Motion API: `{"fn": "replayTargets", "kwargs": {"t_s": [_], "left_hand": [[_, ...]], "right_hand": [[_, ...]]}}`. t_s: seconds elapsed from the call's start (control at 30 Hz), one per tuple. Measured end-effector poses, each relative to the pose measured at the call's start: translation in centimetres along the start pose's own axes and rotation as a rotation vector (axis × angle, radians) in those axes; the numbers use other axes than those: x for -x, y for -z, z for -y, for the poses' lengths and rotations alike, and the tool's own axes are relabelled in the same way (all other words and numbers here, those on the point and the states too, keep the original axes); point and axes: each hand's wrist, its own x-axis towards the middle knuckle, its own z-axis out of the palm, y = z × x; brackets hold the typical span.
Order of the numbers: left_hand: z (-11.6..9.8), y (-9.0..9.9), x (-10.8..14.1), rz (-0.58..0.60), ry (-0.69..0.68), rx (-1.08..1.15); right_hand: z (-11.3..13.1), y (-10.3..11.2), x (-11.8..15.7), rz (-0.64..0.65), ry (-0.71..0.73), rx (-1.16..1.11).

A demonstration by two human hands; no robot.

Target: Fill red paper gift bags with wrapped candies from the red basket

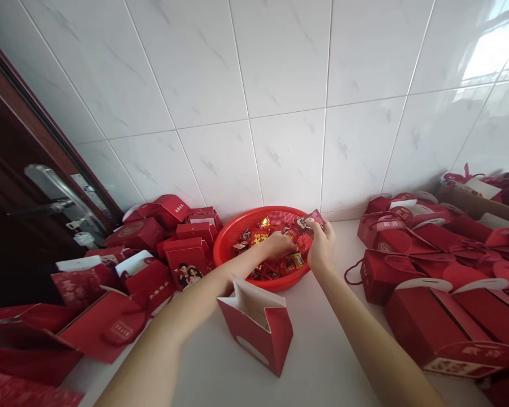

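A red plastic basket (223, 254) full of small wrapped candies (265, 268) stands against the tiled wall. My left hand (281, 244) reaches in over the candies, its fingers bent down among the wrappers; what they hold is hidden. At the basket's right rim, my right hand (321, 240) pinches a dark red and pink candy packet (304, 224) between thumb and fingers. In front of the basket, near my left forearm, an open red gift box (257, 333) stands upright on the white surface, its pale inside showing.
Red gift boxes (139, 237), some with flaps up, crowd the left side. Many closed red boxes (432, 316) with handles fill the right, beside a cardboard carton (483, 203). At far left is a dark door with a metal handle (63, 195).
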Motion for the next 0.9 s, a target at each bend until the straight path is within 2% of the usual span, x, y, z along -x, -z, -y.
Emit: {"fn": "replayTargets", "kwargs": {"t_s": [0.1,0.2,0.33,0.5,0.9], "left_hand": [[0.5,0.1,0.2,0.034,0.066,0.015],[0.9,0.4,0.9,0.015,0.113,0.039],[0.8,0.2,1.2,0.011,0.077,0.054],[0.2,-0.4,0.3,-0.005,0.077,0.081],[2.7,0.8,0.5,-0.248,0.338,0.366]], "right_hand": [[0.0,0.0,0.1,0.007,-0.003,0.009],[0.1,0.0,0.2,0.011,-0.002,0.006],[0.0,0.0,0.1,0.013,0.009,0.011],[-0.2,0.1,0.0,0.013,0.024,0.049],[0.3,0.1,0.2,0.035,-0.016,0.03]]}}
